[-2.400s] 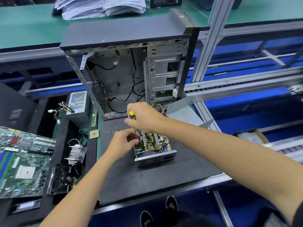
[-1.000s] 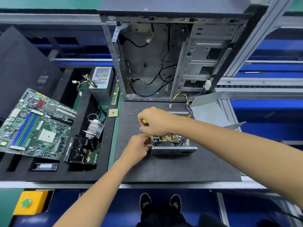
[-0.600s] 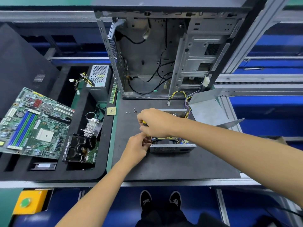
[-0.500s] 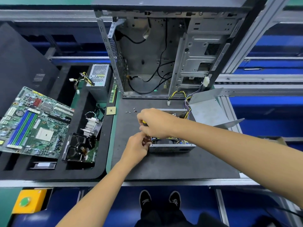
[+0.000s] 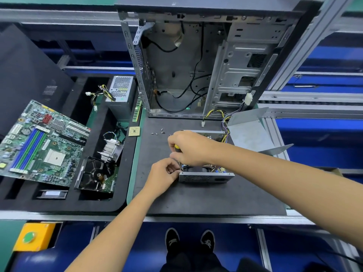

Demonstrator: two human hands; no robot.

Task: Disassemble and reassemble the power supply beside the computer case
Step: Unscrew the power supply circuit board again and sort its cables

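Note:
The opened power supply [image 5: 206, 176] lies on the dark mat [image 5: 196, 197] in front of the empty computer case [image 5: 196, 65]. Its insides and fan show from above. My right hand [image 5: 190, 148] grips a yellow-and-black screwdriver [image 5: 176, 147], shaft pointing down at the unit's near left corner. My left hand [image 5: 164, 174] sits at that same corner, fingers curled and pinching around the screwdriver's tip. The tip itself is hidden by my fingers. The grey metal cover [image 5: 249, 132] of the unit lies to the right. Several small screws [image 5: 158, 132] lie on the mat behind my hands.
A foam tray on the left holds a motherboard [image 5: 41, 142], a heatsink [image 5: 110, 148], a drive [image 5: 96, 175], a second power supply [image 5: 120, 95] and a RAM stick [image 5: 137, 110]. A CPU chip [image 5: 134, 131] lies near the mat's edge. A yellow box with a green button [image 5: 31, 236] sits below.
Since 2.4 s ago my head has tilted down and closer over the bench. In the last second both hands stay at the power supply's left corner with hardly any movement.

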